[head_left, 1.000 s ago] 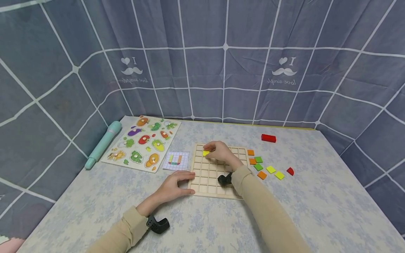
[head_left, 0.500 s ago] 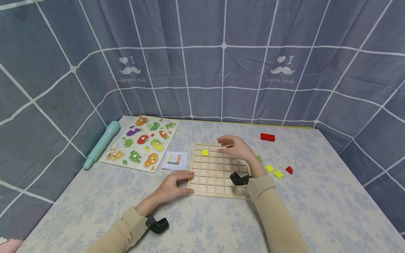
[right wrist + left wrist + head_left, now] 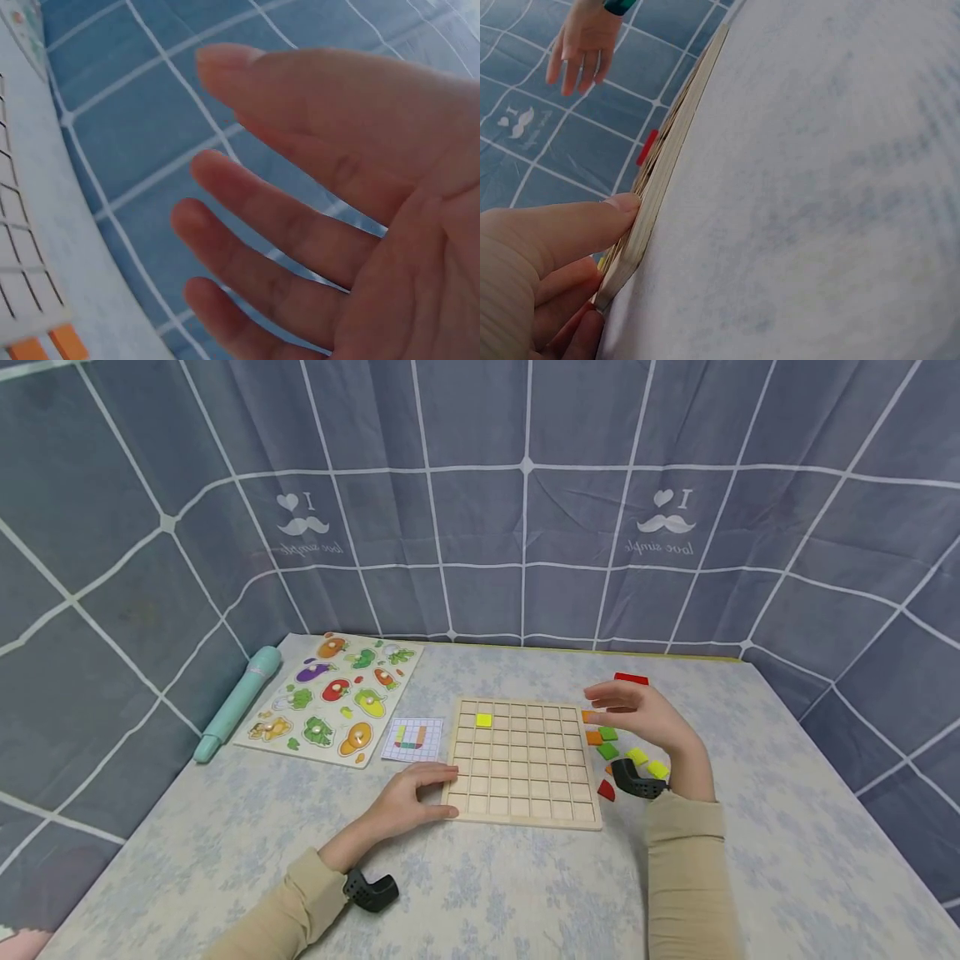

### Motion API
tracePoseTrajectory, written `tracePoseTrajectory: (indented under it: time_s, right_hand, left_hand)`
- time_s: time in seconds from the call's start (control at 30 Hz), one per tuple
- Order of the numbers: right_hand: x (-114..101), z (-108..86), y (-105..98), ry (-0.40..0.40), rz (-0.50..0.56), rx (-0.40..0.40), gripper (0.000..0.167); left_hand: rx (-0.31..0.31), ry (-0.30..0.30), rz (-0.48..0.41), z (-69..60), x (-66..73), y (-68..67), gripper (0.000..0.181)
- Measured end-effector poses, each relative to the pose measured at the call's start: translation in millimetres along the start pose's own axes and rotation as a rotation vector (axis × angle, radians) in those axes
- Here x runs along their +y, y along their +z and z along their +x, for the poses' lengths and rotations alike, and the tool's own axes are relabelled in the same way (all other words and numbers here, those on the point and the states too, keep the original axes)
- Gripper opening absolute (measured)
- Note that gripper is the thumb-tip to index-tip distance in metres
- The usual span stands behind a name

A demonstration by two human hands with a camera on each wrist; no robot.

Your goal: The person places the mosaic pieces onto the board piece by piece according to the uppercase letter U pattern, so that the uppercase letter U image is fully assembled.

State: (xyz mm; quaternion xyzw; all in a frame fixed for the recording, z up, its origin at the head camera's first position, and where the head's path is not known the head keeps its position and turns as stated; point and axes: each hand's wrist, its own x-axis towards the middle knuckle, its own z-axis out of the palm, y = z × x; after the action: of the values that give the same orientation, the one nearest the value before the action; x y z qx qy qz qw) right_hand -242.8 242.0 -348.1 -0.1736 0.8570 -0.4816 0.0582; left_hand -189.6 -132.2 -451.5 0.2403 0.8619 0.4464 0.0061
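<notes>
My left hand (image 3: 408,802) holds the left edge of a wooden grid board (image 3: 517,789), thumb near its front corner. In the left wrist view the thumb (image 3: 592,225) lies on the board's pale edge (image 3: 667,165), with the other fingers around the corner. One yellow square tile (image 3: 483,720) sits in a cell near the board's upper left. My right hand (image 3: 645,714) hovers over loose tiles beyond the board's right edge. Its fingers are spread and relaxed in the right wrist view, with nothing between them. Orange tiles (image 3: 594,738), green tiles (image 3: 607,750) and yellow tiles (image 3: 657,769) lie below it.
A red quarter-round piece (image 3: 606,790) lies beside the board, and a red block (image 3: 632,678) behind the right hand. Left of the board are a pattern card (image 3: 412,740), a vegetable puzzle board (image 3: 330,702) and a teal microphone-shaped object (image 3: 238,703). A grid-patterned curtain (image 3: 480,527) surrounds the table.
My right hand has let go of the yellow tile in the board's upper left and moved right, past the board to the loose tiles. The left hand has stayed on the board's edge.
</notes>
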Motion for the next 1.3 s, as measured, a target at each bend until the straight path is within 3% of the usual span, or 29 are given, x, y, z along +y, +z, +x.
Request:
tracePoseTrajectory:
  time_s: [0.43, 1.03, 1.3]
  right_hand:
    - [38, -33.0, -37, 0.028, 0.068, 0.065, 0.043]
    - [84, -37.2, -34, 0.17, 0.116, 0.052, 0.051]
    - [97, -36.4, -30, 0.215, 0.134, -0.008, 0.055]
  left_hand:
    - [0.004, 0.018, 0.011, 0.1, -0.9, -0.4, 0.056]
    - [-0.006, -0.002, -0.008, 0.3, 2.2, -1.5, 0.055]
    - [-0.009, 0.009, -0.013, 0.3, 2.8, -1.7, 0.055]
